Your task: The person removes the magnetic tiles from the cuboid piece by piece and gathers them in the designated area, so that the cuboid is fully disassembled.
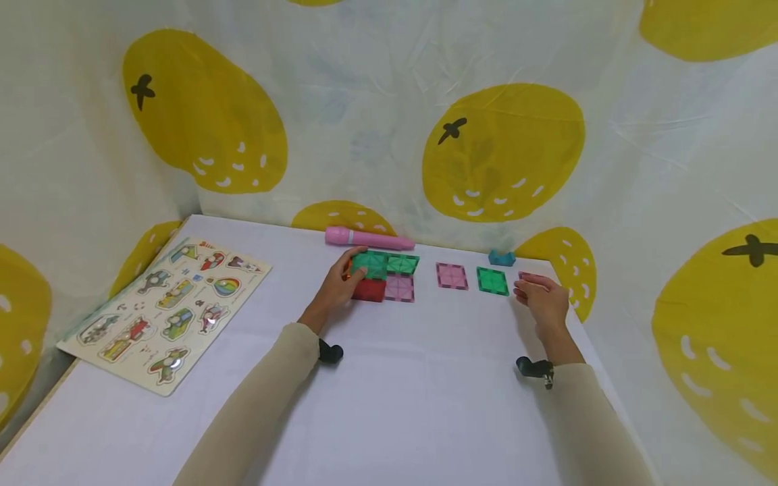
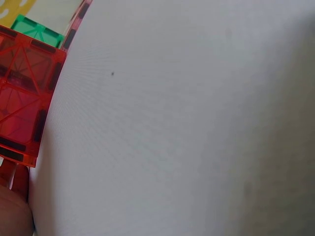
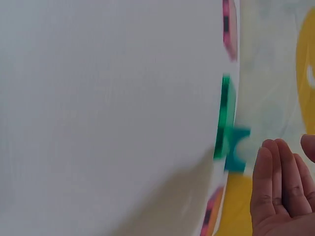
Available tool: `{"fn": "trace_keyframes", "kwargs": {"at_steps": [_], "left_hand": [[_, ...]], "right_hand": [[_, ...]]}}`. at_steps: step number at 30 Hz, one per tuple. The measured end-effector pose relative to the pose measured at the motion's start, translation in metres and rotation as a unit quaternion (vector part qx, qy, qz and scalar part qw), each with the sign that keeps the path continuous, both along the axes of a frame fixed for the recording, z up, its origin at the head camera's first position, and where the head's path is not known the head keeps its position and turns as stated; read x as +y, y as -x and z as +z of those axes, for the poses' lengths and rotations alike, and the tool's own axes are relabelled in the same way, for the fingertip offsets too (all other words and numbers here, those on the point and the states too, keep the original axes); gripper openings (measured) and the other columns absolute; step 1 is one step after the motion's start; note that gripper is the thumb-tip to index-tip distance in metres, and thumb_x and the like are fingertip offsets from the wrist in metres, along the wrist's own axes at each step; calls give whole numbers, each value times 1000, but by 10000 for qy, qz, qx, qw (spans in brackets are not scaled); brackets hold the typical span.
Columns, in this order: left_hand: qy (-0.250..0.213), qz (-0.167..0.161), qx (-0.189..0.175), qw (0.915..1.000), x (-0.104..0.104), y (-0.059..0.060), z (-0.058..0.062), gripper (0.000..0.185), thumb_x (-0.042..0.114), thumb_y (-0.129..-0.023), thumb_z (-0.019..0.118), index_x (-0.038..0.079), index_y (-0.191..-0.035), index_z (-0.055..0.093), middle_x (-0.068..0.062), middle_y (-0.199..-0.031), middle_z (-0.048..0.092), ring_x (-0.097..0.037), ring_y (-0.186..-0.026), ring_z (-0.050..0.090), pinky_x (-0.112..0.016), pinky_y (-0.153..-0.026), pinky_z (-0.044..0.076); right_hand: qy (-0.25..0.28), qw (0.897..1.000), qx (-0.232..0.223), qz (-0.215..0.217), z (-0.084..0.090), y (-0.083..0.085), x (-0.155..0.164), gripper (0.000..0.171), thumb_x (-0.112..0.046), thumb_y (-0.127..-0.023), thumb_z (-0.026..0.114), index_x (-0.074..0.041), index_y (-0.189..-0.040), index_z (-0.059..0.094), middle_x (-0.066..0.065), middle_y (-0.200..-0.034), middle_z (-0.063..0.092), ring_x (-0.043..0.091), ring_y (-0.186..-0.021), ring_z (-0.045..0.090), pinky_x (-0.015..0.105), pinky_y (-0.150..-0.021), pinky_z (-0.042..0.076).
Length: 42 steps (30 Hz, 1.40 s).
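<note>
Two hands work among flat magnetic tiles on a white surface (image 1: 425, 405) hemmed in by a lemon-print sheet (image 1: 504, 155). The left hand (image 1: 340, 287) rests on a joined cluster at the far middle of the surface, its thumb and fingers curled over the green tile (image 1: 371, 263) while the palm sits against the red tile (image 1: 369, 290) in front of it; a second green tile (image 1: 403, 264) and a pink tile (image 1: 399, 288) complete that block of four. In the left wrist view the red tile (image 2: 22, 93) fills the left edge, with a green corner (image 2: 34, 30) just beyond it.

The right hand (image 1: 543, 299) hovers near the right edge with fingers loosely extended and holds nothing. Its fingertips are near a partly hidden pink tile (image 1: 526, 277); whether they touch it cannot be told. To the left of that hand lie a loose green tile (image 1: 492, 281) and a loose pink tile (image 1: 452, 276), apart from each other and from the cluster. A small blue block (image 1: 501, 257) sits behind them by the sheet.

As a judgement, the step in hand looks like steadying the assembled block while the other hand goes for another loose piece. The next move would call for a clean pinch on a tile edge, then aligning it edge to edge with the cluster so the magnets catch without shifting the pieces already joined.

A pink marker-like toy (image 1: 367, 239) lies behind the cluster, and a wooden peg puzzle board (image 1: 167, 314) lies near the left edge.
</note>
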<state>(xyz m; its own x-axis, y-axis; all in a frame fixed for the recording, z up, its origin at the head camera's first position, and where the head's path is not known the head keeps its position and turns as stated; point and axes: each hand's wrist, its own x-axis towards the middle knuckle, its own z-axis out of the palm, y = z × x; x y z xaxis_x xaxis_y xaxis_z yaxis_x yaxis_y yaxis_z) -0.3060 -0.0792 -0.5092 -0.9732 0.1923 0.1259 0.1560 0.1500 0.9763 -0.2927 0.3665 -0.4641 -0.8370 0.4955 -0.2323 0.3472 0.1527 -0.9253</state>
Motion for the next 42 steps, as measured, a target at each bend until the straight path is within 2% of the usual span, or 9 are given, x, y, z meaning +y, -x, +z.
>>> {"fn": "trace_keyframes", "kwargs": {"at_steps": [5,10,13,20,24,27,31,37,42], "left_hand": [[-40,-41,77,10000,0,0,-1,51,21,-111,53,24,-161,43,-8,-166,42,-33,-144,46,-58,-124,38],[-22,-51,107,9999,1,1,-1,52,20,-111,53,20,-162,42,-9,-165,43,-34,-143,47,-58,-124,39],[-32,-48,133,9999,0,1,-1,51,20,-112,53,19,-162,42,-10,-164,44,-34,-141,48,-58,-123,41],[-34,-11,188,9998,-1,1,0,51,19,-112,52,18,-162,42,-10,-165,43,-34,-143,47,-58,-124,39],[-36,-10,188,9998,1,1,0,51,18,-112,53,20,-161,43,-10,-165,43,-35,-144,47,-59,-124,38],[3,-9,186,9998,1,1,0,50,19,-112,53,21,-161,43,-9,-166,42,-34,-146,45,-60,-126,35],[30,-8,182,9998,1,0,0,51,20,-112,53,22,-161,43,-8,-166,42,-34,-148,44,-60,-127,34],[20,-21,224,9997,2,1,-2,50,20,-112,54,23,-160,44,-6,-163,45,-31,-145,47,-56,-125,38],[45,43,157,9999,1,1,-2,50,20,-111,55,24,-160,44,-5,-162,45,-30,-144,47,-55,-125,39]], "right_hand": [[-571,9934,294,948,0,-1,-46,44,-31,-103,72,-8,-140,66,1,-112,78,24,-111,76,20,-88,61],[-1071,9761,638,1781,2,3,-88,37,-27,-103,73,-12,-136,69,11,-128,76,28,-118,73,15,-88,59],[-1318,9641,855,2142,4,8,-112,32,-26,-102,74,-17,-132,72,8,-126,76,24,-116,72,15,-87,59],[-1844,9331,1378,2765,12,21,-160,28,-20,-98,78,-17,-126,76,7,-124,76,28,-114,72,43,-97,63],[-2345,9168,1387,2919,12,30,-176,28,-20,-99,78,-17,-126,77,6,-122,76,28,-113,69,45,-103,60],[-2500,9146,1296,2903,11,36,-184,25,-19,-99,77,-15,-123,78,7,-115,76,28,-105,68,45,-98,60],[-2519,9180,1166,2832,9,42,-189,20,-17,-100,75,-15,-120,79,6,-109,76,27,-98,67,43,-91,61],[-2481,9228,1125,2724,3,48,-188,14,-16,-101,73,-17,-114,80,6,-108,76,28,-97,67,41,-90,61],[-2426,9317,1114,2463,-2,52,-182,12,-20,-100,75,-18,-111,81,6,-107,76,27,-100,67,41,-89,60]]}}
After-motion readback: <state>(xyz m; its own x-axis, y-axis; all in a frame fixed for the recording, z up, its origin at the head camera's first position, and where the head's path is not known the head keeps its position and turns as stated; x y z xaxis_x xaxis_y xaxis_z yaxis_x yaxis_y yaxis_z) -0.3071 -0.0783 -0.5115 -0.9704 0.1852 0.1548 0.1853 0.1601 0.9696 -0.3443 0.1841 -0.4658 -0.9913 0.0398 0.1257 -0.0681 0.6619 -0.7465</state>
